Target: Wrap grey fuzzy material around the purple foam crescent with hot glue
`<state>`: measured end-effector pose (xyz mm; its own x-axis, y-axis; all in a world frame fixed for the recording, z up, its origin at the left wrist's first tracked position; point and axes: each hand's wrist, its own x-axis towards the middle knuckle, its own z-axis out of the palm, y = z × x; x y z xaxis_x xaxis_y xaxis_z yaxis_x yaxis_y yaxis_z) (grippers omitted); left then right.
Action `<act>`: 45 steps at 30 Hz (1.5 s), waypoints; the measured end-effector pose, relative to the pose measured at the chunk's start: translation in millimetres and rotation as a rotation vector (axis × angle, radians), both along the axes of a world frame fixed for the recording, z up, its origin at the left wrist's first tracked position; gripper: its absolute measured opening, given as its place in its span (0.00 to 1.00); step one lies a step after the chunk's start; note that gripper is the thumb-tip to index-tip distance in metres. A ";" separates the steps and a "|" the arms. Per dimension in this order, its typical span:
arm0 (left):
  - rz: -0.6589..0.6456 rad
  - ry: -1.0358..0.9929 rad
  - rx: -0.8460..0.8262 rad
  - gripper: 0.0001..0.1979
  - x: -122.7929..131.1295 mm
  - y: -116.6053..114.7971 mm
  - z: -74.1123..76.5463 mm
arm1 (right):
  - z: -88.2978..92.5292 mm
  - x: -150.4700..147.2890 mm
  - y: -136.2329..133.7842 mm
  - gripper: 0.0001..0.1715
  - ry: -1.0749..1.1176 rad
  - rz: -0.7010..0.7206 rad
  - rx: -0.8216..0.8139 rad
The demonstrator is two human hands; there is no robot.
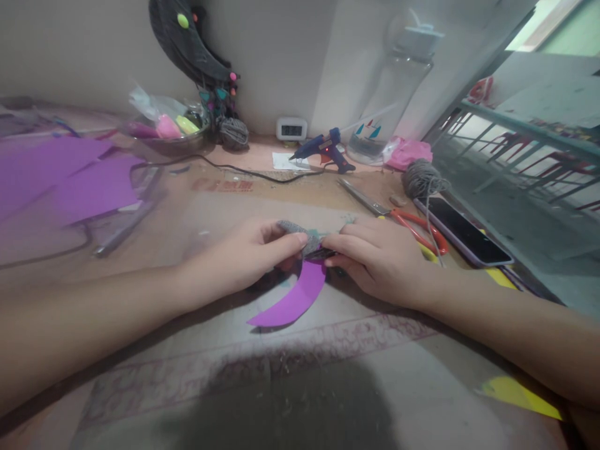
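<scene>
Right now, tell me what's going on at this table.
A person is working with both hands on a curved purple piece. The left hand pinches a grey part at its upper end; the right hand is close against it, though what it grips is too blurred to tell. The piece's pointed end is free. Beyond the hands are a blue glue gun and, to the right, scissors, grey yarn and a phone.

Partly hidden purple crescent [304,297], cropped sheets [99,190]
</scene>
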<state>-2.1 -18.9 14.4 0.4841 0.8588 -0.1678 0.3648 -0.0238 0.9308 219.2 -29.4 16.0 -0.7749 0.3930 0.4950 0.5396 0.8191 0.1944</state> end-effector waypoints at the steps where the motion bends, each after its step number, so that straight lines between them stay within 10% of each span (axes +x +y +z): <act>1: -0.003 0.000 0.003 0.18 -0.1 0.2 -0.3 | 0.1 0.0 0.1 0.16 -0.001 0.004 0.004; 45: 0.024 0.020 0.047 0.19 0.4 1.4 -1.3 | 1.3 1.8 -7.4 0.13 -0.097 -0.099 0.046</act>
<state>-1.7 -17.6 13.2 0.4601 0.8773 -0.1364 0.3842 -0.0583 0.9214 221.0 -36.8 17.2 -0.7785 0.4488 0.4387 0.5943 0.7519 0.2853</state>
